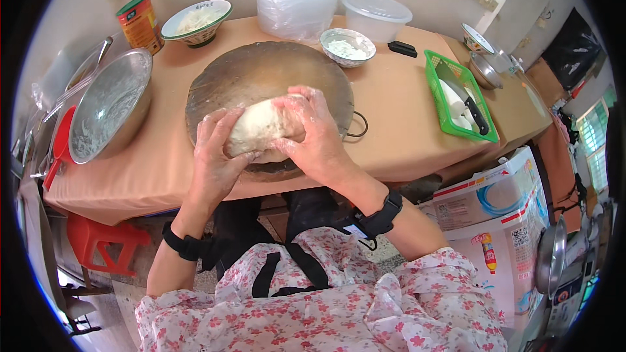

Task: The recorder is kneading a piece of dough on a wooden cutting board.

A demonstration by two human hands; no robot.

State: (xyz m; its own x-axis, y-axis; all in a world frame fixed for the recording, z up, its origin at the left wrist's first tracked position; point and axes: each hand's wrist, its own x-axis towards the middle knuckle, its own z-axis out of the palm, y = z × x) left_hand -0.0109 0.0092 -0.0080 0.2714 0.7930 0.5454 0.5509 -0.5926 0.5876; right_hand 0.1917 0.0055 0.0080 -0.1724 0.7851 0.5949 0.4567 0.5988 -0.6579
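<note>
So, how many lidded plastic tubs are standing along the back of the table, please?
2: the larger tub stands behind the round wooden board, and the smaller tub stands just to its right. No third is visible, though something small could be hidden behind them.

Apparently a home kitchen: pale rounded dough [259, 125], floury silver metal bowl [109, 109], green plastic basket [456, 130], tan cloth-covered counter [394, 107] are all pointing that way.
</note>
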